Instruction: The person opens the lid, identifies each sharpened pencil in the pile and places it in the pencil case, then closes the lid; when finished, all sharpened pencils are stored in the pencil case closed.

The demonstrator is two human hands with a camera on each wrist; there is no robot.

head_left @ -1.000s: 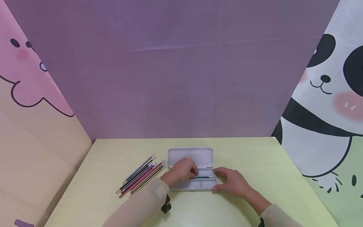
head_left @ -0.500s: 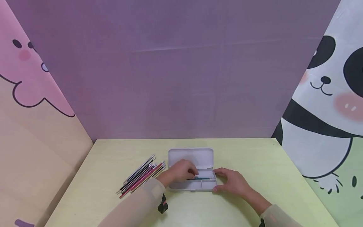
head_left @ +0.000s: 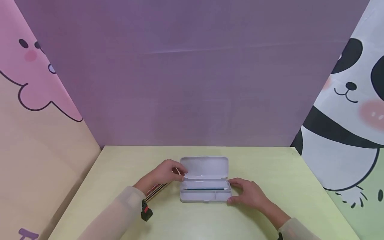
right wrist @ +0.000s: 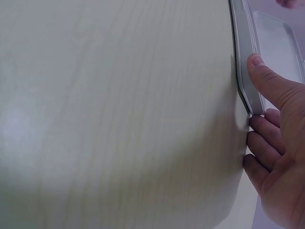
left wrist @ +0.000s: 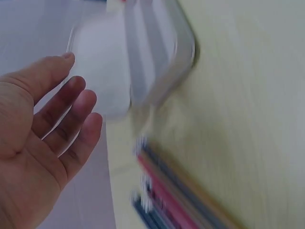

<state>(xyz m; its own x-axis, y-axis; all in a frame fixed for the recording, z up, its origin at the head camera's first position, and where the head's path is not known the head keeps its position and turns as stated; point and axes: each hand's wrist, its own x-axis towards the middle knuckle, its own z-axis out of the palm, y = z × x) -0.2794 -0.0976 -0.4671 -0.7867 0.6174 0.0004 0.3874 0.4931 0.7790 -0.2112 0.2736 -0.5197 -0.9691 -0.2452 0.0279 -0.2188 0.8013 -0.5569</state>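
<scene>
A white pencil case (head_left: 196, 197) lies with its lid (head_left: 204, 166) swung back on the table. One dark teal pencil (head_left: 204, 189) rests lengthwise inside it, along a divider. My right hand (head_left: 250, 193) holds the case's right end, thumb on the front wall and fingers at the far side. Just left of the case, my left hand (head_left: 166, 171) hovers with loosely bent fingers and holds nothing. Below it lies a bundle of pencils (head_left: 157, 191), mostly hidden by that hand and sleeve; the left wrist view shows red, dark and tan pencils (left wrist: 176, 191).
The pale yellow table (head_left: 264, 163) backs onto a purple panel (head_left: 192, 83). Side panels carry a pink cartoon figure (head_left: 33, 73) and a panda (head_left: 345, 116). A black strap piece (head_left: 146, 211) hangs at my left wrist.
My left hand has moved out of the case to the left, over the loose pencils, uncovering the teal pencil. My right hand stays at the case's right end.
</scene>
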